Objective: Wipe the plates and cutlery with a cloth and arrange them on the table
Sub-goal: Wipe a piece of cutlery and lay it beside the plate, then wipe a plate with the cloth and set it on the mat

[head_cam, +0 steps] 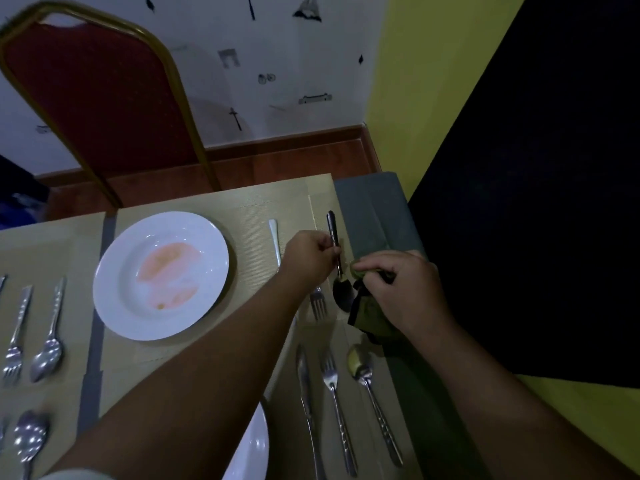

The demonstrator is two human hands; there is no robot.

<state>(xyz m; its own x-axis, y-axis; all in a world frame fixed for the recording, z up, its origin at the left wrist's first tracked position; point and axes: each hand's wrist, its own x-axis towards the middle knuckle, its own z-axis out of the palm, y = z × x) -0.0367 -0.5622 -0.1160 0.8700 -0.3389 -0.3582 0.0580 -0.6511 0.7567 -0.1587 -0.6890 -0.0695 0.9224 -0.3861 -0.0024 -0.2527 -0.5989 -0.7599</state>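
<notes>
My left hand (309,252) grips the handle of a spoon (341,294), whose bowl points toward me above the placemat. Beside that bowl my right hand (398,285) holds a bunched olive-green cloth (369,315), which touches the spoon's bowl. A fork (318,303) lies partly under my left wrist. A white plate (162,275) with an orange smear rests on the far placemat to the left. Nearer me lie a knife (306,400), a fork (334,403) and a spoon (367,386) with a yellowish smear in its bowl.
A second white plate (254,448) shows under my left forearm. More forks and spoons (46,341) lie at the left. A red chair (100,98) stands beyond the table. The grey table edge (374,209) meets a yellow wall on the right.
</notes>
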